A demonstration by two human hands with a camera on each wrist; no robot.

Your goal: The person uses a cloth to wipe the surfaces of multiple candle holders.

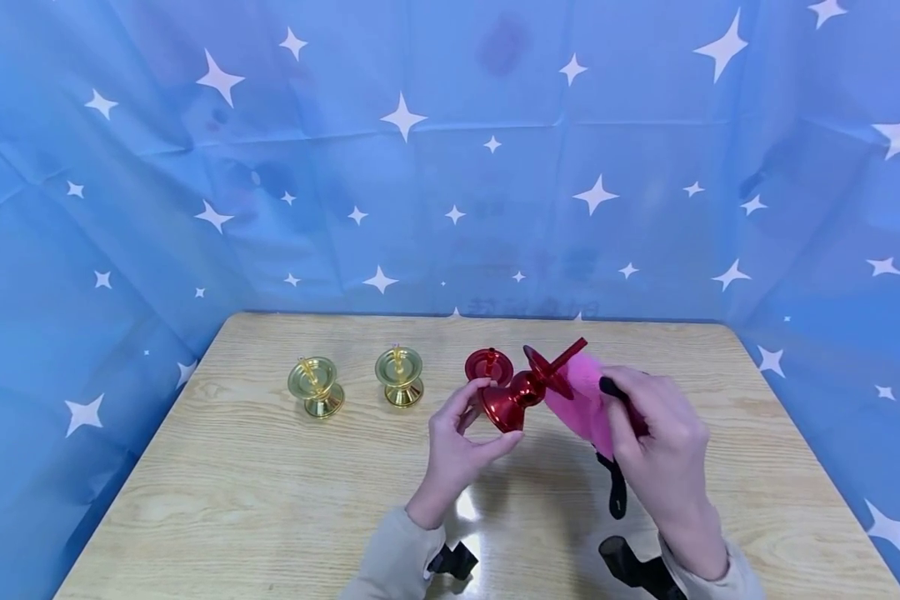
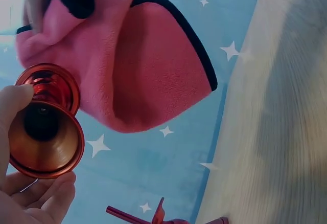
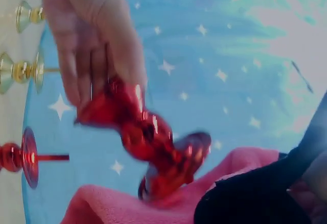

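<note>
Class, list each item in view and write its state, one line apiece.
Held red candlestick: tilted, foot in the left hand.
Pink black-edged cloth: partly folded, gripped by the right hand.
Other red candlestick: upright on the table.
Left gold candlestick: upright on the table.
Right gold candlestick: upright.
Star-printed backdrop: creased.

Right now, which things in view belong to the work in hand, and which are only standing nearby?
Apparently in the work:
tilted red stand, held by the left hand
pink cloth, held by the right hand

Apparently only nearby, on the table:
upright red stand
left gold stand
right gold stand
</note>
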